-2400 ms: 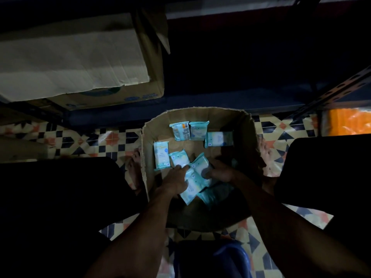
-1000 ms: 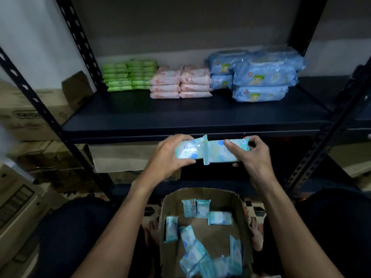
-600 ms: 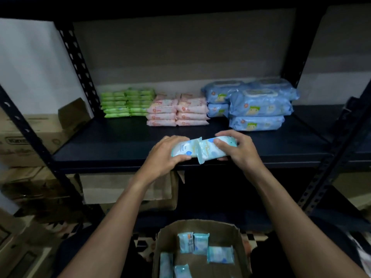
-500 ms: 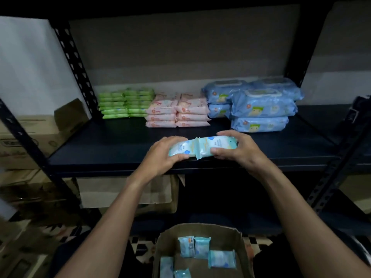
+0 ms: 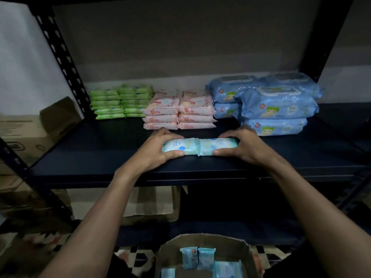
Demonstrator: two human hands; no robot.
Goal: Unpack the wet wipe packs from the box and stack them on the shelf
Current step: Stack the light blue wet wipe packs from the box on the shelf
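Across the frame runs a dark metal shelf (image 5: 100,157), its perforated black uprights rising at left and right, and its flat board carries three groups of wipes along the back. Largest of these are the blue packs (image 5: 277,105) at the right, piled in plump layers; beside them, in the middle, sit the pink packs (image 5: 178,111) in two neat columns, and at the left the thin green packs (image 5: 120,101) stand likewise in two columns. Cardboard cartons (image 5: 26,133) sit beyond the left upright. Below, at the bottom edge, the open cardboard box (image 5: 202,241) stands on a patterned tile floor, with several small pale-blue packs (image 5: 197,257) lying inside it (their exact count cannot be told, since the frame cuts them off).

Near the shelf's front edge, just before the pink columns, two wet wipe packs (image 5: 197,146) lie end to end and touching, seemingly resting on the board. The left hand (image 5: 158,149) clasps the left pack, thumb along its near side and fingers curled over the far side; the right hand (image 5: 243,147) grips the right pack in the same way
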